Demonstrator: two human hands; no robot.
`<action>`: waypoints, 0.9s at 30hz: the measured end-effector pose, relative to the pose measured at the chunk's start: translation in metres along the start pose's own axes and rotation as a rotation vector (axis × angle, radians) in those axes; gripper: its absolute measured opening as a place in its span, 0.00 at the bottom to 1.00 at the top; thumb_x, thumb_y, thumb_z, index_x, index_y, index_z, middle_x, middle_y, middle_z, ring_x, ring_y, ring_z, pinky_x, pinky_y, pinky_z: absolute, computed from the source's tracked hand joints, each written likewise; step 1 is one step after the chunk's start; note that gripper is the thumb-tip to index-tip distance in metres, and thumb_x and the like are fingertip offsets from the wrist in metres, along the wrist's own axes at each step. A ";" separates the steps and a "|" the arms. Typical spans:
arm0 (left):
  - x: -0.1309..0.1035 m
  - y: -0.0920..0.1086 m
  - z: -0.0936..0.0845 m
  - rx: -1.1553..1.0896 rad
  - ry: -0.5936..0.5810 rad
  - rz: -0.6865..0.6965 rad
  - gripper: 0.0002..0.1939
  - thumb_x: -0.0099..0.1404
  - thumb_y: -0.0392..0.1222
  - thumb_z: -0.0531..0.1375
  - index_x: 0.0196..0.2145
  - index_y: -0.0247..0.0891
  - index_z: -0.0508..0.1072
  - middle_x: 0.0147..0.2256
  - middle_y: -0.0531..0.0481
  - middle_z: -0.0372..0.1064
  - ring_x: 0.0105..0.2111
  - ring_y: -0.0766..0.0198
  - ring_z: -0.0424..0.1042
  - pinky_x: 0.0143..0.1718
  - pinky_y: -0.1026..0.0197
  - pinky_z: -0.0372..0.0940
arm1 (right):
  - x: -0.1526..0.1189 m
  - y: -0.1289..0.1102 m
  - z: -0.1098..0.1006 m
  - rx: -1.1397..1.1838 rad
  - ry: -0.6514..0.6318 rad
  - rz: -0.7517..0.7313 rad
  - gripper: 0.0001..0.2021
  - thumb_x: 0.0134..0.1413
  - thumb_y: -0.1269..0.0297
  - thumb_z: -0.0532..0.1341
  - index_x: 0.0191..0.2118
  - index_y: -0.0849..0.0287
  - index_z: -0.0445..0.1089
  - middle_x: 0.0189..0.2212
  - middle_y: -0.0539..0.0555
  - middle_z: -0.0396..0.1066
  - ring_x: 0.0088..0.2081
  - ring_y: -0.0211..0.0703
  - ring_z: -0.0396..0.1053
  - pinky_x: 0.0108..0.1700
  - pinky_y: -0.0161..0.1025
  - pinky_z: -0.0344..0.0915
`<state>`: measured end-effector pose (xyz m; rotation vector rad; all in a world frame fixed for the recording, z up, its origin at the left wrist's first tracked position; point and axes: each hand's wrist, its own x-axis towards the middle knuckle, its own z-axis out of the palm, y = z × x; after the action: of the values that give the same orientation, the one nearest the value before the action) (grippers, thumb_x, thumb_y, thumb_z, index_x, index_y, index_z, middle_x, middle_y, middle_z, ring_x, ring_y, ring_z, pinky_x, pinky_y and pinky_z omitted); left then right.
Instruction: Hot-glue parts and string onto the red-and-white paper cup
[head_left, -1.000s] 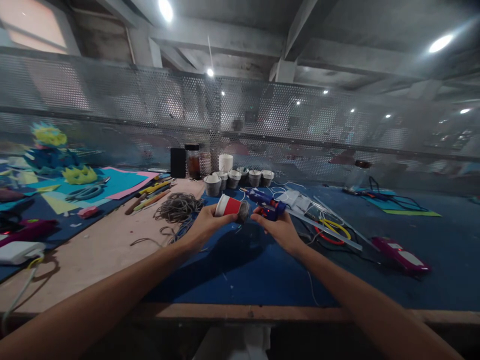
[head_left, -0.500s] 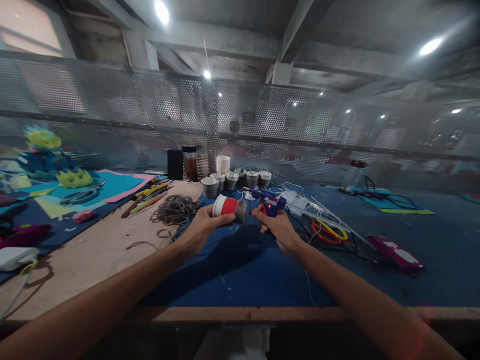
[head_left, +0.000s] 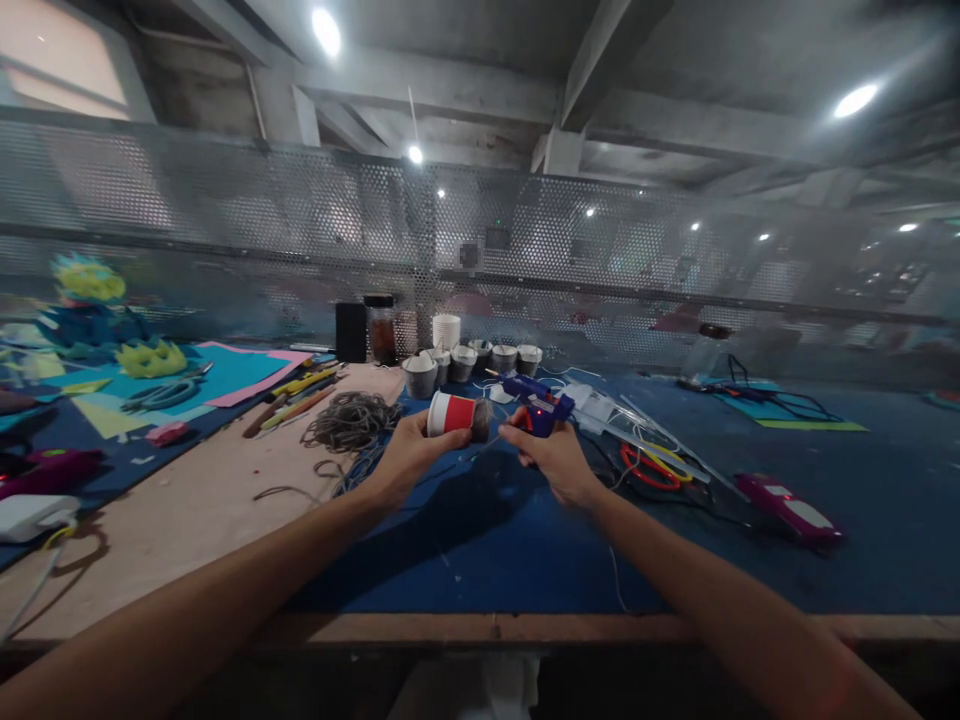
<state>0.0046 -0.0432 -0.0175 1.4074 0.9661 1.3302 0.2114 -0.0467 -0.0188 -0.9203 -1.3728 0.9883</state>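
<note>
My left hand (head_left: 409,455) is closed around a red and white paper cup (head_left: 453,412), which lies tilted on its side above the table. Grey cord (head_left: 481,420) is wound about the cup's right end. In my right hand (head_left: 556,462) is a blue hot glue gun (head_left: 553,404), its nozzle pointing left and a red light showing on its body. The thumb and forefinger of that hand are pinched close to the cup's wound end, and a thin strand seems to run between them and the cup. The other fingers are partly hidden behind the glue gun.
Left of the cup lies a tangled heap of grey cord (head_left: 352,420). Several grey-wrapped cups (head_left: 420,376) stand behind, before a stack of white cups (head_left: 446,330) and a dark jar (head_left: 381,332). Clear sticks (head_left: 667,440), looped cables and a purple device (head_left: 791,510) lie right.
The cup has turned slightly in my left hand, and its wound end looks shorter. My right fingertips have shifted a little left and down; a thin strand shows below the cup.
</note>
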 end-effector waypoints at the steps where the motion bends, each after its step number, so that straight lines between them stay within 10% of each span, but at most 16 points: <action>1: 0.001 0.000 -0.001 0.018 0.010 0.013 0.19 0.52 0.44 0.73 0.39 0.32 0.80 0.32 0.48 0.78 0.32 0.61 0.74 0.37 0.61 0.67 | 0.000 -0.001 -0.002 0.013 -0.003 -0.006 0.15 0.44 0.55 0.73 0.33 0.57 0.72 0.28 0.48 0.71 0.22 0.33 0.61 0.24 0.34 0.61; 17: 0.011 0.015 -0.022 0.170 0.231 0.172 0.20 0.53 0.45 0.71 0.42 0.34 0.77 0.31 0.51 0.75 0.28 0.63 0.71 0.30 0.64 0.64 | -0.005 -0.005 -0.008 -0.119 -0.187 0.026 0.18 0.49 0.47 0.70 0.34 0.58 0.74 0.21 0.46 0.65 0.20 0.34 0.59 0.25 0.35 0.60; 27: -0.002 0.003 -0.007 -0.095 -0.065 0.095 0.19 0.63 0.51 0.65 0.46 0.36 0.77 0.38 0.47 0.77 0.37 0.58 0.74 0.40 0.61 0.67 | -0.002 -0.006 -0.006 -0.121 -0.028 -0.083 0.18 0.50 0.46 0.68 0.36 0.57 0.74 0.23 0.47 0.69 0.19 0.35 0.61 0.26 0.37 0.62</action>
<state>-0.0029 -0.0455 -0.0154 1.4298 0.7915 1.3734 0.2179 -0.0501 -0.0135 -0.9342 -1.4959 0.8661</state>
